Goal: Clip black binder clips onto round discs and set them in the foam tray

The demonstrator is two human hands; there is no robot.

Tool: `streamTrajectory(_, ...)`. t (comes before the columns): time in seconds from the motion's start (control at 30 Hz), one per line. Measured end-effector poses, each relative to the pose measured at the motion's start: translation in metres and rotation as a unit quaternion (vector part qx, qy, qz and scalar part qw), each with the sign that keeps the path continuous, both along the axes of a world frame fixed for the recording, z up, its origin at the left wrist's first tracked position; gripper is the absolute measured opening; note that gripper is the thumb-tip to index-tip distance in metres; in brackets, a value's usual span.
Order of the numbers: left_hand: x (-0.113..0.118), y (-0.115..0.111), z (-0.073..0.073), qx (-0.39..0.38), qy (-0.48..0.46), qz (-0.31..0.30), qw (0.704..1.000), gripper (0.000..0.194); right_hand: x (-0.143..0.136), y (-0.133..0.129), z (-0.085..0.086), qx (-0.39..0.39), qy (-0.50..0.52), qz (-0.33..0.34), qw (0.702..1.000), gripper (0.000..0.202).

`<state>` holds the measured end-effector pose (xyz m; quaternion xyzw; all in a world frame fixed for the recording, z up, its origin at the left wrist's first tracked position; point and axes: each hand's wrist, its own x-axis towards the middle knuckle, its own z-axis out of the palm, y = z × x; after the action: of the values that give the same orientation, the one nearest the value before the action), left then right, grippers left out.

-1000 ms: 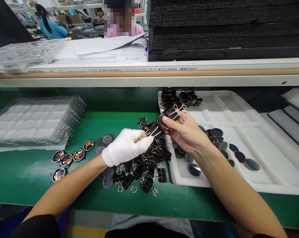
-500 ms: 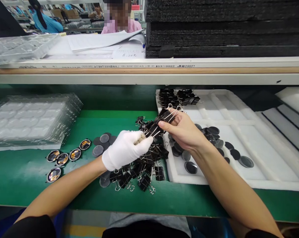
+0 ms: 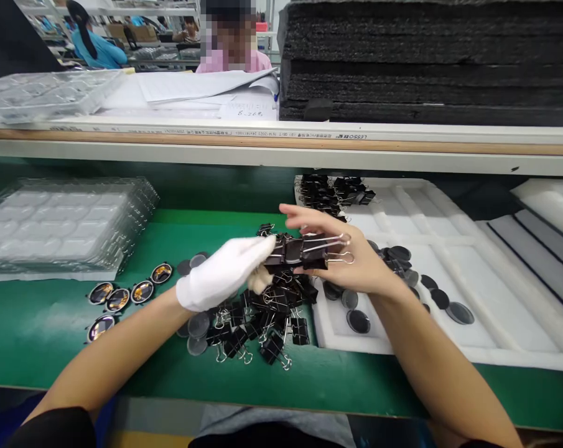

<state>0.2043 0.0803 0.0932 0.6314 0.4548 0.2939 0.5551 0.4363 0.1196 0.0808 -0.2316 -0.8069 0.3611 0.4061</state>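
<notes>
My left hand [image 3: 225, 269], in a white glove, is closed on a pair of black binder clips [image 3: 315, 254] held level, with a dark rounded piece showing between them. The clips' wire handles point right, toward my bare right hand [image 3: 356, 255]. Its fingers are spread above and behind the clips and its thumb is below; whether they touch is hard to see. Under both hands lies a heap of binder clips [image 3: 276, 305] on the green table [image 3: 169, 373]. Dark round lenses [image 3: 198, 325] lie left of the heap.
Framed round lenses [image 3: 142, 291] and stacked clear trays [image 3: 66, 230] are at left. A white foam tray [image 3: 453, 267] at right bears more clips and dark lenses [image 3: 358, 321]. A shelf edge [image 3: 262, 152] crosses above; a person [image 3: 234, 59] sits beyond it.
My right hand has loosened its pinch and spread its fingers. The clips have turned from slanting to level, and my left hand has shifted slightly left, still gripping them.
</notes>
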Motion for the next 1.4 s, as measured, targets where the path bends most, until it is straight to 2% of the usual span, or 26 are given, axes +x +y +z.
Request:
streamTrajectory(0.07, -0.005, 0.002, 0.004, 0.121, 0.066, 0.06, 0.989, 0.048, 0.01, 0.004, 0.002, -0.035, -0.115, -0.055, 0.991, 0.077)
streamTrajectory(0.1, -0.007, 0.003, 0.005, 0.173, 0.098, 0.077, 0.977, 0.047, 0.013, 0.006, 0.003, -0.068, -0.138, -0.089, 0.984, 0.075)
streamTrajectory(0.17, -0.011, 0.006, 0.005, 0.241, 0.145, 0.094, 0.955, 0.047, 0.014, 0.008, 0.005, -0.161, -0.1, -0.145, 0.971, 0.048)
streamTrajectory(0.2, -0.012, 0.007, 0.005, 0.259, 0.16, 0.097, 0.947, 0.046, 0.012, 0.008, 0.006, -0.212, -0.056, -0.149, 0.964, 0.038)
streamTrajectory(0.27, -0.011, 0.008, 0.002, 0.289, 0.179, 0.101, 0.935, 0.042, 0.004, 0.004, 0.008, -0.29, 0.012, -0.102, 0.951, 0.04)
streamTrajectory(0.3, -0.011, 0.009, 0.0, 0.3, 0.185, 0.1, 0.93, 0.041, -0.001, 0.002, 0.008, -0.306, 0.016, -0.069, 0.949, 0.041)
streamTrajectory(0.37, -0.01, 0.01, -0.003, 0.321, 0.196, 0.088, 0.922, 0.038, -0.009, -0.004, 0.008, -0.291, -0.013, -0.039, 0.956, 0.036)
streamTrajectory(0.5, -0.012, 0.013, -0.009, 0.382, 0.233, 0.037, 0.894, 0.034, -0.018, -0.016, 0.004, -0.249, -0.041, -0.046, 0.967, 0.025)
streamTrajectory(0.6, -0.016, 0.013, -0.012, 0.408, 0.274, -0.008, 0.871, 0.043, -0.013, -0.023, 0.005, -0.182, -0.079, -0.065, 0.978, 0.017)
streamTrajectory(0.7, -0.019, 0.01, -0.012, 0.395, 0.324, -0.043, 0.859, 0.067, 0.017, -0.015, 0.012, -0.061, -0.15, -0.148, 0.976, 0.016)
streamTrajectory(0.77, -0.021, 0.008, -0.01, 0.389, 0.354, -0.05, 0.849, 0.072, 0.054, 0.006, 0.014, 0.031, -0.18, -0.227, 0.957, 0.022)
streamTrajectory(0.83, -0.021, 0.007, -0.007, 0.389, 0.377, -0.053, 0.839, 0.068, 0.1, 0.04, 0.012, 0.095, -0.211, -0.302, 0.925, 0.026)
streamTrajectory(0.93, -0.023, 0.007, -0.002, 0.4, 0.392, -0.06, 0.826, 0.058, 0.159, 0.095, -0.002, 0.06, -0.241, -0.385, 0.889, 0.025)
streamTrajectory(1.03, -0.024, 0.008, 0.0, 0.412, 0.4, -0.065, 0.816, 0.051, 0.189, 0.134, -0.026, 0.045, -0.237, -0.408, 0.88, 0.026)
streamTrajectory(1.13, -0.026, 0.011, -0.001, 0.411, 0.414, -0.068, 0.809, 0.048, 0.194, 0.152, -0.05, 0.043, -0.242, -0.414, 0.877, 0.028)
streamTrajectory(1.23, -0.028, 0.014, -0.004, 0.414, 0.416, -0.07, 0.806, 0.047, 0.19, 0.158, -0.067, 0.039, -0.25, -0.406, 0.878, 0.035)
streamTrajectory(1.4, -0.028, 0.02, -0.01, 0.425, 0.408, -0.08, 0.804, 0.046, 0.186, 0.154, -0.074, 0.041, -0.272, -0.403, 0.873, 0.045)
